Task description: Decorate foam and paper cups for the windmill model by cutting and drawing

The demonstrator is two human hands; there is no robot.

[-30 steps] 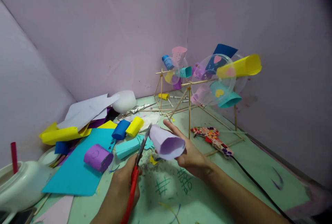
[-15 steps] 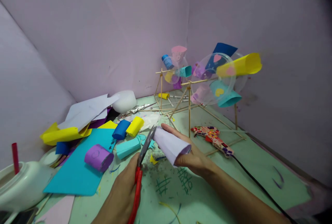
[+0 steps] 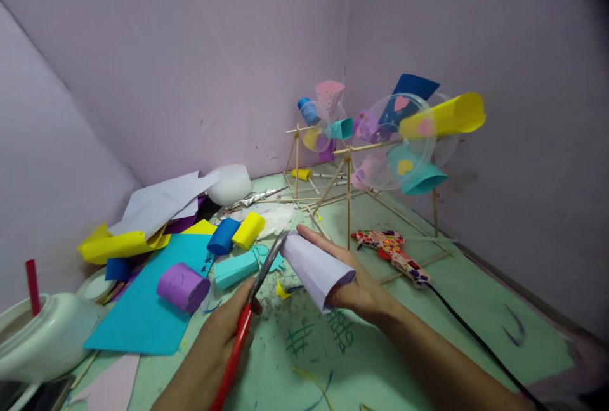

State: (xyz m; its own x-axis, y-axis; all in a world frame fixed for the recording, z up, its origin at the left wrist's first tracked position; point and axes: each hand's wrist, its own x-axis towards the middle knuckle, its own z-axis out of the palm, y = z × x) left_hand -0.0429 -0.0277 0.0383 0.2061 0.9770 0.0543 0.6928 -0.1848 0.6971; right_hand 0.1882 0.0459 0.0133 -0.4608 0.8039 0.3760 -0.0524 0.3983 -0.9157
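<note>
Red-handled scissors point(image 3: 243, 328) are in my left hand point(image 3: 226, 335), its fingers wrapped about them near the pivot. The blades point up and away, with their tips beside the narrow end of a pale lilac paper cone point(image 3: 316, 268). My right hand point(image 3: 354, 284) is closed around that cone from the right, its wide end facing toward me. Part of the right hand's fingers is hidden behind the paper. Left of the scissors lie a turquoise paper tube point(image 3: 236, 269), a purple paper tube point(image 3: 183, 287), a blue one point(image 3: 223, 236) and a yellow one point(image 3: 249, 230).
Two stick-framed wheels with paper cups stand behind, the nearer wheel point(image 3: 394, 141) at right. A patterned glue gun point(image 3: 394, 255) trails a black cord. Turquoise card point(image 3: 143, 309), stacked paper point(image 3: 159, 202) and a white pot point(image 3: 52, 335) lie at left.
The scissors' red handles have swung left and down, with my left hand shifting slightly left. The lilac cone stays near the blade tips in my right hand.
</note>
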